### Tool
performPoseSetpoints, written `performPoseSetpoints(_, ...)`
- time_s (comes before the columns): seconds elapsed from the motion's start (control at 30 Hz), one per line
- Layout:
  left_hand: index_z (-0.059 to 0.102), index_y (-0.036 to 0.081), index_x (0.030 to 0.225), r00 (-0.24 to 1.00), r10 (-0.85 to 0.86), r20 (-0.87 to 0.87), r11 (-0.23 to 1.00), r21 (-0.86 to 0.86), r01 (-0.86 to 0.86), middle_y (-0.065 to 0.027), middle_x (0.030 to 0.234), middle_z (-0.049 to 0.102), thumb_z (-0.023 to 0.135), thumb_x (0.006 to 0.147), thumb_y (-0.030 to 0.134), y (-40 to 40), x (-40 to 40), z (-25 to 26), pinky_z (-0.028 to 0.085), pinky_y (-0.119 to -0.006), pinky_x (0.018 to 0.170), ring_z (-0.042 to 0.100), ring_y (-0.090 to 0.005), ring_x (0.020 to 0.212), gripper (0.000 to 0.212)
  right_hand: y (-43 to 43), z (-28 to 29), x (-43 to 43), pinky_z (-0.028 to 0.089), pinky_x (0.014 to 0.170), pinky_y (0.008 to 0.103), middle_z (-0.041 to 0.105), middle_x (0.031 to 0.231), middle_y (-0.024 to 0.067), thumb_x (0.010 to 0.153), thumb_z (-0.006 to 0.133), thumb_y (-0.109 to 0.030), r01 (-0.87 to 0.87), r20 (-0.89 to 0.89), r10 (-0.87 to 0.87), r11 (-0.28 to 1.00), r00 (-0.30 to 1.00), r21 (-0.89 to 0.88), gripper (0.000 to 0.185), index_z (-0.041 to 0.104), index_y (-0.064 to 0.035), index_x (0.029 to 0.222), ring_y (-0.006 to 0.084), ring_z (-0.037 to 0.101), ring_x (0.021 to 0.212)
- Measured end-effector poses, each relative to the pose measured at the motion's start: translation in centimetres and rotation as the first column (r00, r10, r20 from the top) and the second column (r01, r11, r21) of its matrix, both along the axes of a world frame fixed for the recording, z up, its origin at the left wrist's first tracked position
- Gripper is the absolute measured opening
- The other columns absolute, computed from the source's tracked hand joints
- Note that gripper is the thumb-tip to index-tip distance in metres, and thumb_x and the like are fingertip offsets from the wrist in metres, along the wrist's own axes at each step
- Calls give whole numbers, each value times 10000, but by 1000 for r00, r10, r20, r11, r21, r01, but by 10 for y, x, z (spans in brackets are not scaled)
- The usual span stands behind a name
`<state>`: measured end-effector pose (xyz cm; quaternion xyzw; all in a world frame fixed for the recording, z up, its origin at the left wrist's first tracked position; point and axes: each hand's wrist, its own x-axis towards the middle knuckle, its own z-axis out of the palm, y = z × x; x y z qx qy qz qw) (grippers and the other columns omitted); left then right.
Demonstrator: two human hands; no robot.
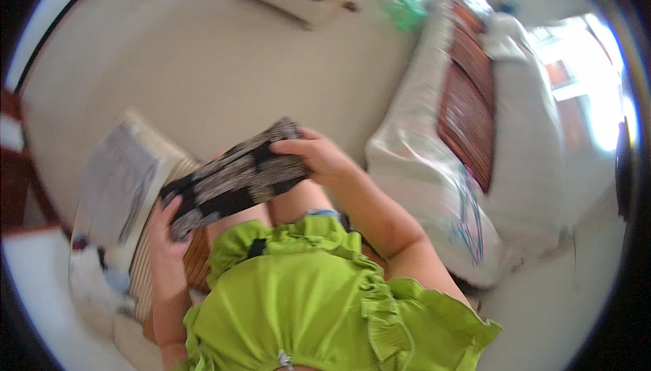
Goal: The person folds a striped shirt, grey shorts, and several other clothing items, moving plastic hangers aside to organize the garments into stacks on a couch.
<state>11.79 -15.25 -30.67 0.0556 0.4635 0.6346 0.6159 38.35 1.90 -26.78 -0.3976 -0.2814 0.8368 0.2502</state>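
A folded black and grey checkered cloth [239, 177], knitted or woven in look, is stretched between my two hands above my lap. My left hand [170, 226] grips its lower left end, with the thumb on top. At the upper right end my right hand [305, 155] pinches it, thumb on the near face and fingers behind. The view is slightly blurred, so the cloth's exact kind cannot be told.
Left of me stands a ribbed beige seat or bench [140, 269] with a folded grey cloth [119, 177] on it. To the right is a wooden sofa [470, 111] under pale covers, with thin cords [470, 218]. Ahead are a white low table [285, 2] and a green bag [407, 10].
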Motion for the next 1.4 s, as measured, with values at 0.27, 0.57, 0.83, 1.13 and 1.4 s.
performPoseSetpoints(0.27, 582, 27, 1055, 967, 239, 92, 971, -27, -238, -102, 971, 657, 671, 812, 3, -7, -61, 24, 572, -341, 690, 666, -228, 856, 260, 46, 8, -101, 583, 755, 381, 668, 968, 155, 838, 635, -63, -318, 74, 311, 939, 948, 129, 230, 588, 60, 1027, 257, 681, 845)
performPoseSetpoints(0.57, 544, 57, 1170, 773, 494, -398, 865, 313, -391, -103, 1072, 641, 710, 792, 74, -32, -207, 96, 546, -387, 715, 645, -224, 939, 413, 71, 45, -298, 555, 753, 325, 669, 984, 144, 835, 669, -114, -389, -161, 529, 768, 833, 509, 273, 605, 61, 1034, 221, 671, 846)
performPoseSetpoints(0.83, 499, -15, 1231, 642, 134, -755, 804, -295, -516, -129, 1123, 621, 746, 731, 67, -94, -238, -57, 500, -386, 884, 613, -245, 980, 564, 15, -129, -342, 470, 878, 407, 651, 1069, 213, 755, 734, -224, -728, 675, 302, 431, 673, 534, 468, 586, 13, 1130, 343, 611, 1039)
performPoseSetpoints(1.13, 434, 182, 1379, -362, -439, -822, 826, -212, -522, -138, 1456, 353, 656, 783, 412, -56, -185, -105, 251, -584, 1066, 308, -370, 1349, 676, 20, -170, -264, 510, 727, 323, 541, 1163, 134, 861, 646, -91, -694, 557, 415, 435, 720, 573, 533, 395, -96, 1332, 204, 603, 942)
performPoseSetpoints(1.4, 565, 166, 1252, -97, -368, -925, 847, -290, -446, -138, 1443, 407, 669, 788, 498, -64, -195, -101, 243, -627, 1047, 352, -331, 1343, 580, 77, -192, -74, 504, 725, 284, 619, 992, 83, 862, 613, -91, -667, 710, 202, 579, 674, 469, 233, 594, 2, 1075, 157, 590, 894)
